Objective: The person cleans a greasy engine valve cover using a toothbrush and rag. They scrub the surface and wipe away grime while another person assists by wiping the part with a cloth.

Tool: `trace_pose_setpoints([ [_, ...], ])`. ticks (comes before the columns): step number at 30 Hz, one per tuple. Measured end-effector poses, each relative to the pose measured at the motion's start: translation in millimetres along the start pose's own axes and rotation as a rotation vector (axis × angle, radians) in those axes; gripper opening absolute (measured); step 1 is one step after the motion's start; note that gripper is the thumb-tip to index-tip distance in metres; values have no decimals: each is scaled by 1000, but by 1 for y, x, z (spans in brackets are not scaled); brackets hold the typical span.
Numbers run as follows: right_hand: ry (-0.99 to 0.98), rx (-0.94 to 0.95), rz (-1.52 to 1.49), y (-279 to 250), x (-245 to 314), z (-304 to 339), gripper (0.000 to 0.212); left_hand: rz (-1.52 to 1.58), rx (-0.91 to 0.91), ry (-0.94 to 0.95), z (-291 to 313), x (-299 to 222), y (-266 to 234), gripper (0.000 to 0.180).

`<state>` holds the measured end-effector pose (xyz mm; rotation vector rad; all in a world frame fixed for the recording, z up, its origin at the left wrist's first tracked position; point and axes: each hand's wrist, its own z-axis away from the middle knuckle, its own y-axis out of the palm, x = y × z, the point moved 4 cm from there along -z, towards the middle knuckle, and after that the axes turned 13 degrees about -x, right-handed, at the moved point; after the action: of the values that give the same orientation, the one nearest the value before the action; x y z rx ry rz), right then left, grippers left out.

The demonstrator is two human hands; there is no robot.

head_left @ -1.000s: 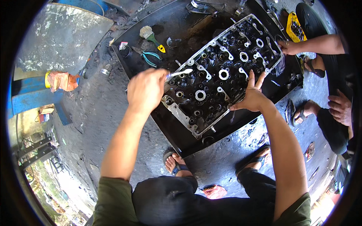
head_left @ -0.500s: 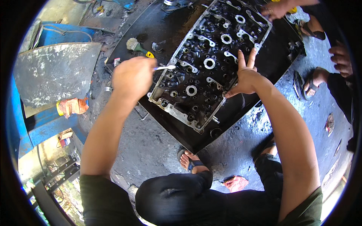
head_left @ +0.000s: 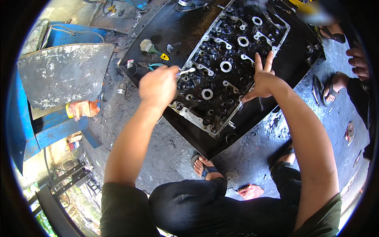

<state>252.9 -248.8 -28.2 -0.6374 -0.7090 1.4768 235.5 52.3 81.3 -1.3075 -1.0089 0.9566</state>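
Note:
A dark, oily cylinder head (head_left: 207, 94) with pale metal ring faces lies on a black metal tray (head_left: 207, 152). My left hand (head_left: 158, 89) is closed round a slim tool (head_left: 187, 71) with a whitish rounded end and a bluish shaft; its exact kind is unclear. That end is over the cylinder head's left edge. My right hand (head_left: 263, 81) braces against the right edge, two fingers stretched out and spread, the thumb nearer me on the rail. Nothing is gripped in it.
On the tray's left part lie a paintbrush (head_left: 152, 48) and teal-handled pliers (head_left: 156, 65). Blue metalwork (head_left: 59, 134) with a grey plate (head_left: 65, 75) stands at left. Another person's hand (head_left: 356, 63) and sandalled foot (head_left: 334, 87) are at right. A pink rag (head_left: 251, 192) lies on the floor.
The view has shifted slightly. My left hand has moved right, closer to the cylinder head, with the tool still in it. The other person's hand at the far end has left its spot there.

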Motion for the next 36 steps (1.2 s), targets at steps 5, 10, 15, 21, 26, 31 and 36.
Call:
trace_pose_setpoints([
  [5, 12, 71, 44, -1, 1, 0, 171, -199, 8, -80, -24, 20, 12, 13],
  [10, -56, 63, 202, -1, 6, -2, 172, 86, 46, 106, -16, 2, 6, 16],
  [15, 16, 70, 64, 1, -1, -2, 172, -126, 211, -81, -19, 2, 3, 19],
  [21, 31, 69, 56, -2, 4, 0, 171, -64, 207, 95, -22, -8, 8, 23],
  [26, 68, 62, -10, -4, 1, 4, 172, -100, 225, 35, -6, -12, 6, 31],
  [31, 40, 78, 6, -6, 3, 5, 172, -246, 422, -20, -9, -11, 5, 38],
  [36, 58, 80, 3, -8, 2, 6, 173, -37, 307, 122, -10, -22, 1, 32],
])
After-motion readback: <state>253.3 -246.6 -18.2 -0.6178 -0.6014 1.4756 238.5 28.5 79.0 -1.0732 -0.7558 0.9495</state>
